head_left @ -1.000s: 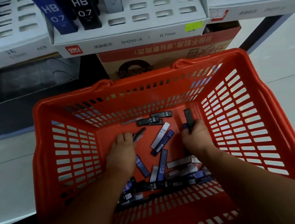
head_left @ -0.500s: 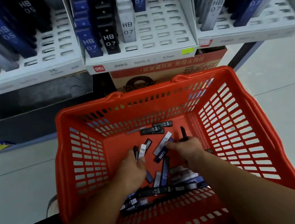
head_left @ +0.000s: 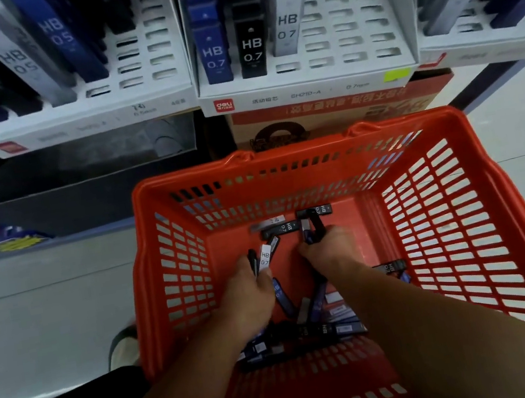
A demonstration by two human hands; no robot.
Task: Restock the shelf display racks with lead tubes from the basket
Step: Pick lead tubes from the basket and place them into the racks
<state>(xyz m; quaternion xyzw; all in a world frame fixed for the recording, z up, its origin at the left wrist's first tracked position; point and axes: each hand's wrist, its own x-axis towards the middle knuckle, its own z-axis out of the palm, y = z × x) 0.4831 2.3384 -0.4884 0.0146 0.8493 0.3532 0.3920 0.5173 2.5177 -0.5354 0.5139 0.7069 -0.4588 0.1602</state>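
Inside basket [head_left: 452, 238], both hands [head_left: 252, 292] [head_left: 330, 250] grip tubes [head_left: 265, 258]

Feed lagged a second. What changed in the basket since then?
Left hand, only touching the pile a second ago, now grips a few tubes. Right hand keeps its black tube and seems to have added a blue one. Basket and far tubes stayed put.
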